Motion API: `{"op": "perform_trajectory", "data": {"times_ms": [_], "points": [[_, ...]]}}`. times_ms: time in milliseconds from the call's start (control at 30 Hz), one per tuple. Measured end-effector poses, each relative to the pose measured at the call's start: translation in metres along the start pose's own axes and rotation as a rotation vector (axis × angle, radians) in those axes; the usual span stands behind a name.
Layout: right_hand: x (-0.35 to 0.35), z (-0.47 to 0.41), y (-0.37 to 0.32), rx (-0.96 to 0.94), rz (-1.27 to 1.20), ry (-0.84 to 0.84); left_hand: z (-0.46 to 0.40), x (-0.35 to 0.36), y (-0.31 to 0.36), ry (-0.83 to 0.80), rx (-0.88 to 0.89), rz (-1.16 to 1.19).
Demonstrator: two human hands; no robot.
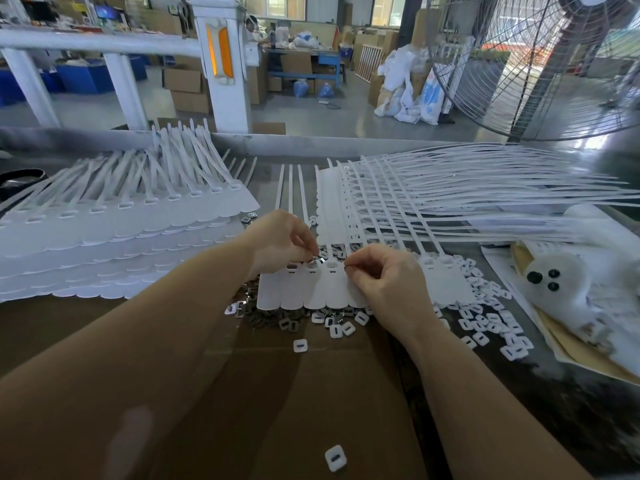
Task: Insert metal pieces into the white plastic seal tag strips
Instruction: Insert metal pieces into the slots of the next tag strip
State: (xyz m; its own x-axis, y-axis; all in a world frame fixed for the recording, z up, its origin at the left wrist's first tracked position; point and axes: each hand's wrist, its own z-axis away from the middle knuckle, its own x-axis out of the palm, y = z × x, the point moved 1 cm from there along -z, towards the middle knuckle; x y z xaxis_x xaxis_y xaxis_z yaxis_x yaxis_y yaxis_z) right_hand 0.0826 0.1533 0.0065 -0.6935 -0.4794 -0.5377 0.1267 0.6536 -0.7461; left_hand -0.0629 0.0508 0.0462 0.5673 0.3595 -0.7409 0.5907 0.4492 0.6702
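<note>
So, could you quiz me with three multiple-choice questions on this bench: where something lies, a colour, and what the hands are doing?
1. Where is the big stack of tag strips?
A. left of the hands
B. on the floor
C. under the fan

2. What colour are the small square caps?
A. red
B. white
C. green

3. What is the left hand doing?
A. lying flat and idle
B. pinching a metal piece at a strip's slot
C. holding a box

Answers: 1 A, the stack fills the bench's left side; 2 B, they match the strips; 3 B, its fingers curl over the slot.

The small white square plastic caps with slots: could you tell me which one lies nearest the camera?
The lone white square plastic cap on the brown cardboard, at bottom centre, far from the scattered others.
</note>
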Motion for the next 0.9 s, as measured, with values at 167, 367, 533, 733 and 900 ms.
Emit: {"op": "perform_trajectory", "data": {"times_ms": [167, 367, 533, 733, 900], "points": [[0.001, 0.000, -0.001, -0.003, 0.019, -0.008, -0.002, -0.003, 0.007, -0.039, 0.060, -0.161], [0.000, 0.001, -0.001, 0.006, 0.008, -0.007, -0.003, 0.003, 0.012, -0.024, 0.087, -0.239], [-0.002, 0.001, -0.002, 0.058, -0.050, -0.022, 0.001, 0.005, 0.009, 0.026, 0.084, -0.191], [-0.003, 0.004, -0.006, 0.137, -0.146, -0.044, 0.007, 0.011, 0.004, 0.112, 0.054, -0.124], [-0.003, 0.006, -0.008, 0.182, -0.178, -0.054, 0.016, 0.024, -0.004, 0.232, 0.063, -0.080]]}}
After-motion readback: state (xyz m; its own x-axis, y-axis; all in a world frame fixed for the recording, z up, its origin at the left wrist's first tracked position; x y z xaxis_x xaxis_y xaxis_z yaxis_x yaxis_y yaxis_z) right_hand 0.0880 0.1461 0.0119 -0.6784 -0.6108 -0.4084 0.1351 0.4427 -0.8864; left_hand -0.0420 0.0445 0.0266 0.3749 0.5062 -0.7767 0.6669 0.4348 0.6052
